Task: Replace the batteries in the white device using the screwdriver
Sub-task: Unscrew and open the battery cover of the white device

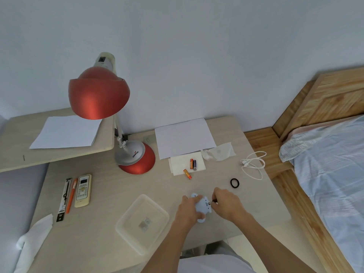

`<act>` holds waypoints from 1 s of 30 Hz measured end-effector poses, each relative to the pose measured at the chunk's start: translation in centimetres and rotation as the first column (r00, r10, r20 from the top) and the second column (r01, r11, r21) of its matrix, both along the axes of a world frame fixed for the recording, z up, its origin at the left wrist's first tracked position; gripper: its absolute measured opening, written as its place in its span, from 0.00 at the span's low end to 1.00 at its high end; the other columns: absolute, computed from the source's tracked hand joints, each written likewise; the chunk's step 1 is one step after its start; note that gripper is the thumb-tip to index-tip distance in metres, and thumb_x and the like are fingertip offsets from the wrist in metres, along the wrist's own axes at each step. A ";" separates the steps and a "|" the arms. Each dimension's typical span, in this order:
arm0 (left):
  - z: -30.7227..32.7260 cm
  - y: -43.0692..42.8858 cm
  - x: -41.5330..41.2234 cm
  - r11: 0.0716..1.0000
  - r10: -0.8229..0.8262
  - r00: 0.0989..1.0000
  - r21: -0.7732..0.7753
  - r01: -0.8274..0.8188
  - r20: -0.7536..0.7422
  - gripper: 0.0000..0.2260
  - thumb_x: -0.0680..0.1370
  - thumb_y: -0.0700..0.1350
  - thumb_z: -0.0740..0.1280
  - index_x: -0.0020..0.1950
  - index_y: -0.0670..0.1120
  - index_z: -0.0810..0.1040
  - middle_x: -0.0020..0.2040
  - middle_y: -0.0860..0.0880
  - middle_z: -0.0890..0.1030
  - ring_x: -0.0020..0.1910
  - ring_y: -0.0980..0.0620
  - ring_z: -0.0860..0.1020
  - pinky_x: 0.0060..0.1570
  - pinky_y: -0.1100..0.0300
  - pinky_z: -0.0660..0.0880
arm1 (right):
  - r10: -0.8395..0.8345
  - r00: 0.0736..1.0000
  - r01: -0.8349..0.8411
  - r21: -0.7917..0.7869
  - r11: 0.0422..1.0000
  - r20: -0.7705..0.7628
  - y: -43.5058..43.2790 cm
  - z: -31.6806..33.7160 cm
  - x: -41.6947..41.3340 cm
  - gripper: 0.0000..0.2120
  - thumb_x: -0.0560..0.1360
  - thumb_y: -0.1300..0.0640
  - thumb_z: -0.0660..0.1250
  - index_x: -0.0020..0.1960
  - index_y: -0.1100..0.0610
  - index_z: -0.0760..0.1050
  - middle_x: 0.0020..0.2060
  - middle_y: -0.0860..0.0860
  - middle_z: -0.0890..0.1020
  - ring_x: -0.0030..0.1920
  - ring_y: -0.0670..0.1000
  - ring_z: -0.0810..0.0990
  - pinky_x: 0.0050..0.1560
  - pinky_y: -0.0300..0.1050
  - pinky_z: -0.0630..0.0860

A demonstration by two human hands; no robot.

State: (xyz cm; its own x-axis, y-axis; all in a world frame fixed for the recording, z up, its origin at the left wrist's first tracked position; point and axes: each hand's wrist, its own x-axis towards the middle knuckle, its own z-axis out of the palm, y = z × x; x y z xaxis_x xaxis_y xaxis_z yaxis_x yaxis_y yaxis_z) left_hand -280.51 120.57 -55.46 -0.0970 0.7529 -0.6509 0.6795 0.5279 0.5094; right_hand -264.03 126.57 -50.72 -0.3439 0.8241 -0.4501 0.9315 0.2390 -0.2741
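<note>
Where the hands meet: white device, near the counter's 6 o'clock edge.
Left grip: left hand wrapped round the device from its 9 o'clock side.
Right grip: right hand pinching a thin dark screwdriver, tip at the device's 3 o'clock side.
Batteries: three batteries at 12 o'clock from the device, two on a white tissue, one at its edge.
Tray: clear tray at 8 o'clock.
</note>
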 end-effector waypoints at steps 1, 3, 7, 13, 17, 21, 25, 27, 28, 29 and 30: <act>0.0 0.0 0.0 1.000 -0.003 1.000 -0.001 0.003 0.000 0.36 0.74 0.49 0.78 0.80 0.61 0.67 0.64 0.45 0.68 0.64 0.41 0.75 0.68 0.50 0.75 | 0.000 1.000 0.000 0.010 1.000 0.010 0.0 -0.1 0.0 0.07 0.80 0.52 0.63 0.51 0.56 0.74 0.46 0.52 0.81 0.45 0.56 0.81 0.45 0.51 0.77; -0.1 0.0 0.0 1.000 0.006 1.000 0.001 -0.006 0.013 0.36 0.74 0.49 0.78 0.80 0.61 0.68 0.64 0.46 0.68 0.64 0.41 0.75 0.69 0.49 0.74 | -0.005 1.000 0.004 0.033 0.999 0.030 0.1 -0.2 -0.1 0.10 0.81 0.50 0.62 0.49 0.57 0.75 0.44 0.53 0.81 0.43 0.56 0.81 0.43 0.50 0.75; -0.1 0.0 0.0 1.000 0.030 0.999 0.002 -0.030 0.030 0.36 0.74 0.47 0.79 0.80 0.60 0.69 0.64 0.46 0.68 0.65 0.42 0.75 0.70 0.49 0.74 | -0.018 0.998 0.014 0.069 0.998 0.054 -0.2 -0.4 -0.2 0.16 0.83 0.47 0.60 0.42 0.56 0.70 0.39 0.51 0.76 0.38 0.54 0.76 0.35 0.47 0.66; 0.3 -0.1 -0.2 1.000 0.015 1.000 -0.002 -0.015 0.021 0.36 0.75 0.49 0.78 0.80 0.61 0.68 0.65 0.46 0.68 0.65 0.42 0.75 0.68 0.50 0.73 | -0.142 0.989 0.146 0.098 0.984 -0.041 -0.1 -0.1 1.2 0.18 0.83 0.43 0.61 0.41 0.55 0.73 0.36 0.49 0.79 0.38 0.54 0.80 0.39 0.51 0.76; 0.3 -0.1 -0.6 1.000 -0.008 1.000 0.002 0.008 0.019 0.36 0.74 0.51 0.78 0.79 0.62 0.68 0.67 0.45 0.70 0.66 0.43 0.75 0.69 0.51 0.73 | -0.315 0.944 0.329 0.179 0.927 -0.102 1.2 0.4 4.1 0.14 0.82 0.42 0.65 0.44 0.50 0.77 0.36 0.47 0.81 0.39 0.52 0.82 0.39 0.48 0.76; 0.2 -0.4 -0.9 1.000 -0.013 0.999 0.009 0.012 0.030 0.36 0.74 0.52 0.77 0.80 0.63 0.67 0.69 0.45 0.70 0.68 0.43 0.74 0.68 0.51 0.73 | -0.499 0.853 0.521 0.174 0.836 -0.156 2.5 -0.7 7.1 0.10 0.78 0.45 0.72 0.42 0.47 0.77 0.36 0.45 0.82 0.40 0.52 0.82 0.42 0.50 0.80; -0.1 -0.7 -1.1 1.000 -0.010 0.999 0.017 0.009 0.032 0.36 0.75 0.53 0.77 0.80 0.62 0.67 0.67 0.45 0.70 0.67 0.43 0.73 0.66 0.53 0.72 | -0.594 0.791 0.611 0.138 0.780 -0.143 2.5 -2.1 9.1 0.11 0.78 0.47 0.73 0.39 0.46 0.76 0.34 0.44 0.81 0.37 0.51 0.81 0.39 0.49 0.80; -0.1 -0.6 -1.3 1.000 -0.007 0.999 0.019 0.006 0.041 0.36 0.74 0.53 0.78 0.80 0.62 0.68 0.67 0.46 0.70 0.68 0.43 0.73 0.68 0.52 0.72 | -0.627 0.771 0.636 0.108 0.764 -0.112 2.2 -3.2 10.0 0.10 0.77 0.48 0.73 0.38 0.46 0.77 0.35 0.45 0.82 0.37 0.52 0.81 0.40 0.50 0.81; -0.2 -0.5 -1.4 1.000 -0.010 0.999 0.019 0.009 0.046 0.36 0.74 0.52 0.78 0.80 0.62 0.68 0.68 0.46 0.70 0.68 0.43 0.73 0.68 0.52 0.72 | -0.642 0.761 0.649 0.098 0.754 -0.094 2.0 -3.6 10.3 0.10 0.77 0.48 0.73 0.38 0.46 0.77 0.35 0.45 0.82 0.37 0.53 0.81 0.41 0.51 0.82; -0.2 -0.4 -1.5 1.000 -0.018 0.999 0.018 0.017 0.050 0.36 0.74 0.52 0.79 0.80 0.62 0.69 0.68 0.46 0.70 0.68 0.43 0.73 0.68 0.52 0.72 | -0.657 0.749 0.662 0.092 0.744 -0.082 1.8 -4.1 10.5 0.10 0.76 0.49 0.73 0.37 0.46 0.78 0.34 0.46 0.82 0.37 0.53 0.81 0.41 0.52 0.82; -0.2 -0.4 -1.5 1.000 -0.020 0.998 0.017 0.019 0.055 0.36 0.73 0.51 0.79 0.79 0.62 0.69 0.68 0.46 0.70 0.68 0.43 0.73 0.68 0.52 0.73 | -0.667 0.741 0.672 0.091 0.735 -0.076 1.6 -4.5 10.7 0.10 0.76 0.50 0.73 0.37 0.47 0.78 0.34 0.46 0.82 0.36 0.53 0.81 0.41 0.52 0.82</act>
State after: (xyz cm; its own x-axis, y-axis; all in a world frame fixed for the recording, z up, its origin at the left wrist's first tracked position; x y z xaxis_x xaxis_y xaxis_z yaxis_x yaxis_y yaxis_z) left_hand -282.05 120.18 -55.67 -0.0461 0.7652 -0.6422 0.6603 0.5058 0.5551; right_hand -253.31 128.19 -55.20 0.3007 0.8888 -0.3459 0.8519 -0.4133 -0.3217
